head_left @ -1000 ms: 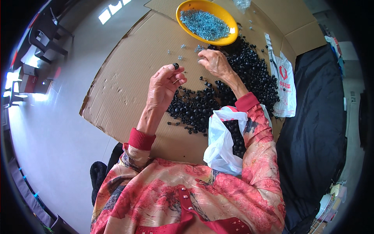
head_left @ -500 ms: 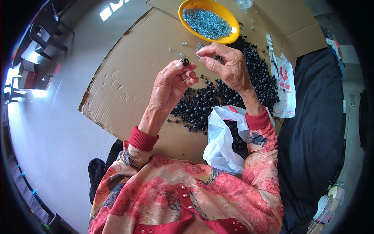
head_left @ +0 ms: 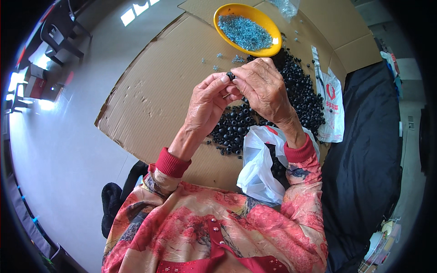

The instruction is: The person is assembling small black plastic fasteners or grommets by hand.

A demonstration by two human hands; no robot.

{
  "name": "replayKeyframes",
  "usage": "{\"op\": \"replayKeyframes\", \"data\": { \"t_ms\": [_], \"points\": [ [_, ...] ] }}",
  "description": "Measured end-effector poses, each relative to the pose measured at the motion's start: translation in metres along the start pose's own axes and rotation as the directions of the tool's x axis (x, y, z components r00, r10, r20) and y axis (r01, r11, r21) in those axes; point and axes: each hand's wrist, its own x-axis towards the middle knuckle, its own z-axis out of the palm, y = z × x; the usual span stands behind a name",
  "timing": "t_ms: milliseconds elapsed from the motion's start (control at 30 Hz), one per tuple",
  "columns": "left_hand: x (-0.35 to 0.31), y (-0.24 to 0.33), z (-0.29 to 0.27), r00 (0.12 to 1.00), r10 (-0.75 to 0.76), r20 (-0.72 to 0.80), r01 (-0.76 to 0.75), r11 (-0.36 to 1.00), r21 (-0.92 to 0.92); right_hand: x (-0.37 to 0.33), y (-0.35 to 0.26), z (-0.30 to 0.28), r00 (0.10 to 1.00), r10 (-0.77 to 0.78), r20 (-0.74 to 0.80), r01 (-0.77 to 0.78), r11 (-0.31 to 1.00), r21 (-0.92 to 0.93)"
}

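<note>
Brown cardboard (head_left: 141,109) carries a yellow bowl (head_left: 270,29), black pieces (head_left: 307,98), small clear bits (head_left: 237,59) and a flat white bag (head_left: 332,117).

Left-hand grip (head_left: 210,99) pinching a small black piece (head_left: 230,76), right-hand grip (head_left: 265,88) meeting it, black bead pile (head_left: 302,98) beneath on cardboard (head_left: 150,77), yellow bowl (head_left: 274,47) of blue bits (head_left: 246,32) beyond the pile, open white bag (head_left: 257,175) on its near side, flat white bag (head_left: 334,98) right of it
</note>
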Motion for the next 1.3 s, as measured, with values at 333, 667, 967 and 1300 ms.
{"op": "replayKeyframes", "data": {
  "t_ms": [333, 667, 967, 1300],
  "points": [
    [-0.002, 0.000, -0.004, 0.997, 0.069, 0.037, -0.073, 0.988, 0.133, 0.009, -0.004, -0.011, 0.994, -0.022, 0.107, 0.029, 0.997, -0.067],
    [0.004, 0.005, 0.007, 0.997, 0.005, 0.074, -0.010, 0.998, 0.067, 0.016, 0.013, -0.015, 0.978, 0.152, 0.146, -0.194, 0.921, 0.337],
    [0.007, 0.013, -0.008, 0.993, 0.045, 0.108, -0.059, 0.989, 0.136, 0.007, 0.038, -0.008, 0.861, 0.409, 0.303, -0.503, 0.774, 0.385],
    [0.008, 0.011, -0.036, 1.000, 0.013, 0.010, -0.013, 1.000, -0.005, -0.066, 0.067, 0.062, 0.817, 0.238, 0.526, -0.337, 0.936, 0.099]
  ]
}}
